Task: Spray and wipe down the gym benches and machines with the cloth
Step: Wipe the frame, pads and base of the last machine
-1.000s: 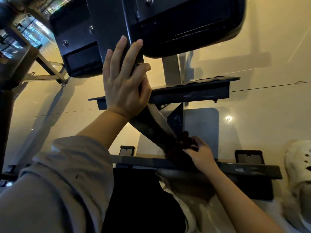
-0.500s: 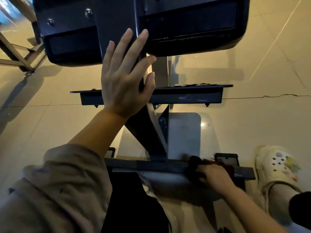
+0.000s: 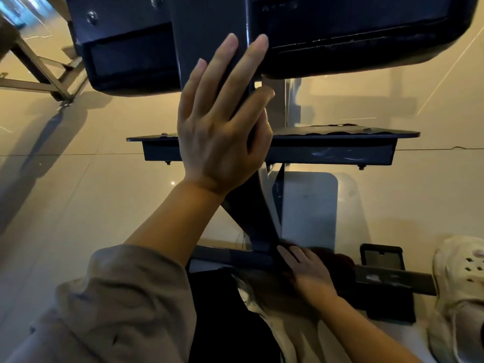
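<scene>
Your left hand [image 3: 222,127] lies flat, fingers straight, against the dark metal bench post [image 3: 209,35]. Your right hand [image 3: 309,271], forearm reaching down, presses the dark red cloth [image 3: 337,258] onto the low black base bar [image 3: 392,280].

The left hand [image 3: 222,127] fills the centre of the frame, raised, fingers straight and spread, forearm bare below a pushed-up sleeve. The right hand [image 3: 306,271] sits low at lower right, fingers extended flat, pressing downward, slightly blurred.
</scene>
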Available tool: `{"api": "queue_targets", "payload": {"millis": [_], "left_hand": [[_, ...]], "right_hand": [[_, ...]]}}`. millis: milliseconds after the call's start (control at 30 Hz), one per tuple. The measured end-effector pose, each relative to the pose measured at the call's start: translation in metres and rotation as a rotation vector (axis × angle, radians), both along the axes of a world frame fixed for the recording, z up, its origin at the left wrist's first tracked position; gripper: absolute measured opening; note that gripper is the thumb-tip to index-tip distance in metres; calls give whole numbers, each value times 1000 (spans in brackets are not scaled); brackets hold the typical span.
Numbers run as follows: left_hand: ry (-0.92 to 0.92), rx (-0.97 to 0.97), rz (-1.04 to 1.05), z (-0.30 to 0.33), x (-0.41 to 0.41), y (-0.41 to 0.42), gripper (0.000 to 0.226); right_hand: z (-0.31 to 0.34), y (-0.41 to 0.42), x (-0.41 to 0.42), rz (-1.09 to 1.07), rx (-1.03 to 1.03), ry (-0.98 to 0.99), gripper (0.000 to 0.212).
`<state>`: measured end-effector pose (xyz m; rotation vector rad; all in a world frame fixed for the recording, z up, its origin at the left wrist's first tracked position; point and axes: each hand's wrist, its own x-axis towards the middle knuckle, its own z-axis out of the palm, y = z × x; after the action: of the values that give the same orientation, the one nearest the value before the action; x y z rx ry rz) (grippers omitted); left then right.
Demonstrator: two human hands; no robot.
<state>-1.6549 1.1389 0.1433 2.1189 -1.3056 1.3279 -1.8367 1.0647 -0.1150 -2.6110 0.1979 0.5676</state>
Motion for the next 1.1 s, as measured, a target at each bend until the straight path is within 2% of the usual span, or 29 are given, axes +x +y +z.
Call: {"api": "queue_targets", "payload": {"millis": [67,133,167,300,467,633,733,833,900,933,1000,1100], "left_hand": [[12,12,-6,0,-1,0,18],[25,24,-5,1,-1,1,19],[33,24,-7,2,-1,1,19],[67,20,-12,5,-4,2,16],[110,24,-16,6,-7,2,13],[72,9,4,3,-6,1,15],[56,11,-4,1,-5,1,17],[43,12,-10,1,-4,0,18],[39,9,-26,0,-2,1,19],[37,7,-32,-1,-2,2,19],[31,3,-34,0,0,3,20],[30,12,-33,1,-1,3,19]], "right_hand": [[-10,0,1,-13,-9,49,67],[-15,-8,-10,-32,-39,54,94],[-14,-17,-15,-54,-66,82,96],[-11,-61,-45,-217,-173,152,62],[-9,-110,-88,-352,-241,199,58],[-10,-85,-72,-521,-323,196,54],[-17,-47,-46,-485,-335,92,52],[-39,-2,-15,-252,-256,43,55],[-49,27,1,-154,-209,35,53],[-43,37,10,-133,-192,33,59],[-43,38,11,-137,-152,18,62],[-38,6,-11,-79,-124,-61,52]]}}
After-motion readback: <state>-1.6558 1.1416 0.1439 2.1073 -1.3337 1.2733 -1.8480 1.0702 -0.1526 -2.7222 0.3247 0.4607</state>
